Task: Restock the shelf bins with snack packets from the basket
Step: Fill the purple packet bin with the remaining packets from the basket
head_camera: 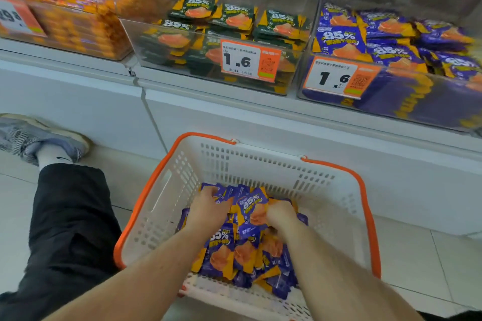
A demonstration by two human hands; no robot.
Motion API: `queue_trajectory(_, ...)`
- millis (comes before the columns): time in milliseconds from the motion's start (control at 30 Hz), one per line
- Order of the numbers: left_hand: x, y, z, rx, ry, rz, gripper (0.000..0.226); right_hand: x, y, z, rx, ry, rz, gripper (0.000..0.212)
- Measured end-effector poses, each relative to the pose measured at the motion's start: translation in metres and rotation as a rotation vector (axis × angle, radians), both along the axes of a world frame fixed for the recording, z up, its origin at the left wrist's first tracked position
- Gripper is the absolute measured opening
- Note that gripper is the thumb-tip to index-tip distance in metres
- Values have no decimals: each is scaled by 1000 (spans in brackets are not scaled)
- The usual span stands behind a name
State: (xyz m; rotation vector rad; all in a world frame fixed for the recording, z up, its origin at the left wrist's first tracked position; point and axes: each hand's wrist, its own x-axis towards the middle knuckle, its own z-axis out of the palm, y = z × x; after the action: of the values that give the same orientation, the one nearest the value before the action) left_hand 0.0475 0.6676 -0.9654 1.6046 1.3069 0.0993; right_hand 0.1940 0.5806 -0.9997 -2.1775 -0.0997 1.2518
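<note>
- A white slotted basket [260, 164] with an orange rim stands on the tiled floor against the foot of the white shelf unit; a heap of purple-and-yellow snack packets [229, 255] lies in its middle and toward its near edge.
- The packet faces read "85%" in white, above a picture of an orange slice; the smaller print is too fine to read.
- The left hand [208, 207] is down in the heap near the basket's far wall, fingers curled round packets there.
- The right hand [281, 214] is curled tight, pinching the edge of an upright packet [254, 210] that shows "85%".
- On the shelf above, the right-hand clear bin [391, 101] holds matching purple packets; its white-and-orange tag [336, 78] reads "1.6".
- The middle bin [208, 70] holds dark green packets [234, 18] also marked "85%", with a tag [247, 62] reading "1.6".
- The left bin [78, 41] holds orange packets, blurred; its tag [18, 18] shows "29".
- At the left edge, a leg in black trousers [70, 216] ends in a white sock and a grey shoe [39, 138] by the shelf base.
</note>
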Motion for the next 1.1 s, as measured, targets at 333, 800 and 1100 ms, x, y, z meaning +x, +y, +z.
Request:
queue_trajectory(333, 21, 15, 42, -384, -582, 389, 34, -4, 22, 113, 356, 28, 80, 29)
queue_trajectory(800, 104, 1, 186, 197, -1059, -103, 54, 50, 14, 239, 767, -728, -153, 57)
queue_trajectory(1100, 164, 31, 209, 1097, -74, -566, 103, 159, -3, 318, 741, -759, -444, 21)
